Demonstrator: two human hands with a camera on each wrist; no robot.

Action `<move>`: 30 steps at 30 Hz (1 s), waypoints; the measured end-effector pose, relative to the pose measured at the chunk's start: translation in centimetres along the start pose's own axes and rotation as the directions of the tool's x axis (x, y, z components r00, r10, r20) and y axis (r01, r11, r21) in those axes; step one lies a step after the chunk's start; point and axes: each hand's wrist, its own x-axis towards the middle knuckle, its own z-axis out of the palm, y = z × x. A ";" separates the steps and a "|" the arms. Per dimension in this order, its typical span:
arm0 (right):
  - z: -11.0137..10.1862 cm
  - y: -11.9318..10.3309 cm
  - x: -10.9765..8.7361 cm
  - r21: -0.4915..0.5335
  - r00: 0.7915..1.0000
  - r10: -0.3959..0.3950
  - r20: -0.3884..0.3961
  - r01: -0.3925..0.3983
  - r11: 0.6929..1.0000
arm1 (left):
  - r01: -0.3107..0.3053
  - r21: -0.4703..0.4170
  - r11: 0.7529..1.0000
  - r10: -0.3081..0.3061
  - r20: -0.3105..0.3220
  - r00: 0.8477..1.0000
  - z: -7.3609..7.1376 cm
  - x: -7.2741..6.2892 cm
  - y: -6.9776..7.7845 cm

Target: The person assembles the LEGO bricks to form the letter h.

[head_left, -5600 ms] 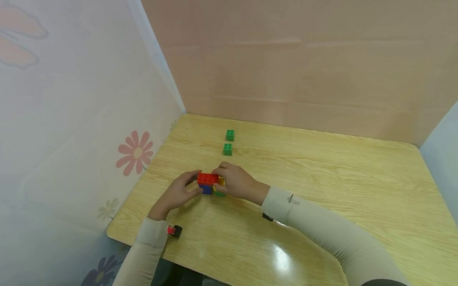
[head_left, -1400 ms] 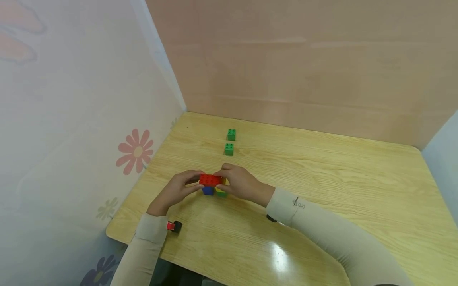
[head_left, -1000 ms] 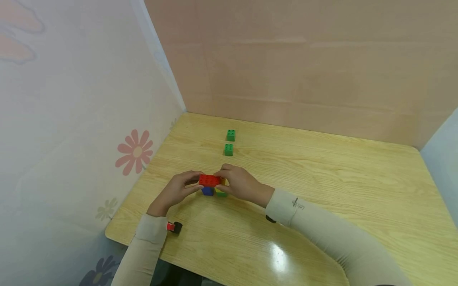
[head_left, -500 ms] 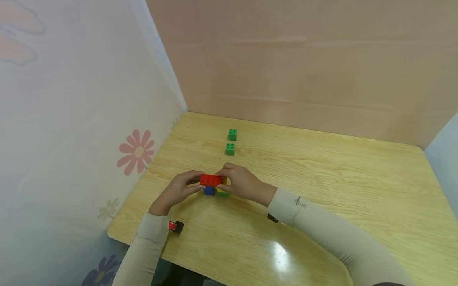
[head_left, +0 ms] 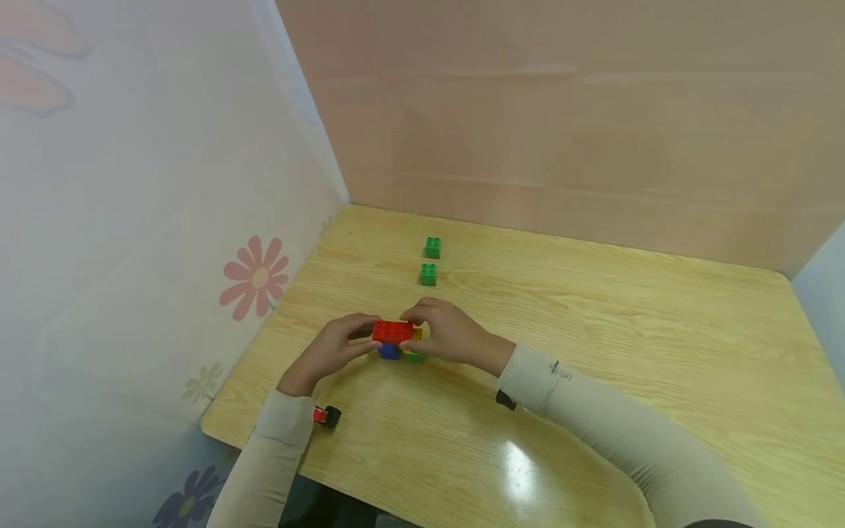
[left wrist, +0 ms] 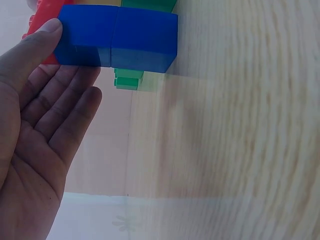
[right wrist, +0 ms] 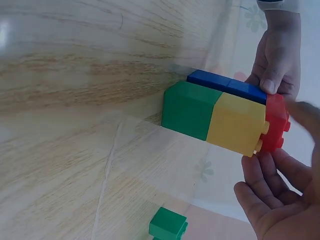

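A red brick with two rows of studs lies across two short stacks on the table. The left stack is two blue bricks; the right one is a yellow brick over a green brick. Part of the yellow brick's studs show beside the red one. My left hand pinches the red brick's left end, its thumb at the seam with the upper blue brick and its fingers behind. My right hand pinches the right end between thumb and fingertips, partly hiding the yellow brick.
Two small green bricks, a nearer one and a farther one, stand apart behind the hands on the wooden table. A flowered wall borders the left side and a brown panel the back.
Since the oldest frame, my left thumb has moved up from the blue brick to the red brick's edge. In the last second the hands and bricks have hardly moved; the view shifts slightly.
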 end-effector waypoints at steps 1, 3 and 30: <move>-0.1 0.1 0.1 0.015 1.000 0.015 -0.002 -0.015 1.000 | 0.000 -0.002 1.000 0.000 0.001 1.000 0.0 0.0 0.0; -0.3 0.4 0.2 0.069 0.999 0.048 -0.011 -0.047 0.997 | 0.001 -0.007 1.000 -0.001 0.003 1.000 0.1 0.1 0.1; 0.1 8.5 3.8 0.194 0.934 0.343 -0.101 -0.320 0.927 | 0.029 -0.001 1.000 -0.029 -0.007 1.000 0.1 -0.1 0.4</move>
